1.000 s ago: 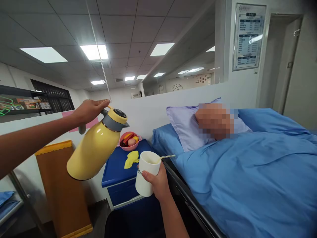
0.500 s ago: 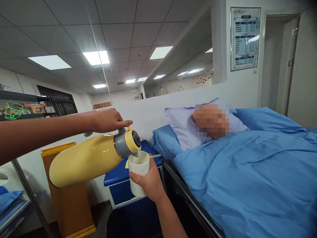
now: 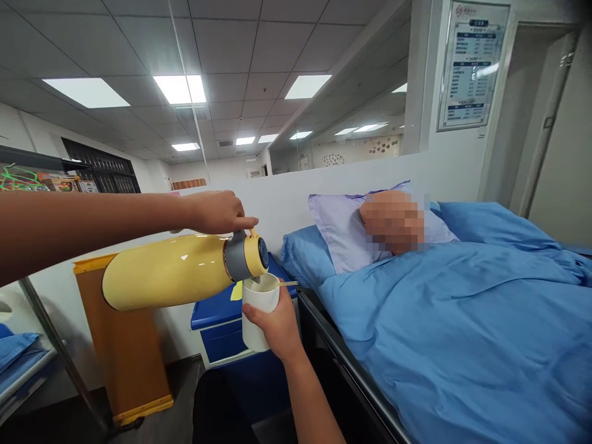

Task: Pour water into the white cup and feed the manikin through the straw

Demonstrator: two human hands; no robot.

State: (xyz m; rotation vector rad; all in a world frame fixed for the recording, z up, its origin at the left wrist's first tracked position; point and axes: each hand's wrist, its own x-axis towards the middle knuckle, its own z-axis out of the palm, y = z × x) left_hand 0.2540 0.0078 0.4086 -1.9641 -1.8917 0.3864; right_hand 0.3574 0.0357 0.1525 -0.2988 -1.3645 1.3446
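Observation:
My left hand is wrapped round the handle of a yellow thermos jug with a grey collar, its thumb on the lid. The jug lies almost level, its spout right at the rim of a white cup. My right hand grips that cup from the right side and keeps it about upright. A thin pale stick, perhaps a spoon handle or straw, pokes out of the cup over its right rim. Whether liquid is flowing, and how full the cup is, I cannot make out.
A person lies in the bed on the right, head on a lilac pillow, under a blue quilt. A black bed rail runs along its near side. Behind the cup stands a blue bedside cabinet; an orange-brown panel is at left.
The jug's base has dropped slightly relative to its spout, so the jug is closer to level. The camera view has shifted a little. Both hands keep their grips.

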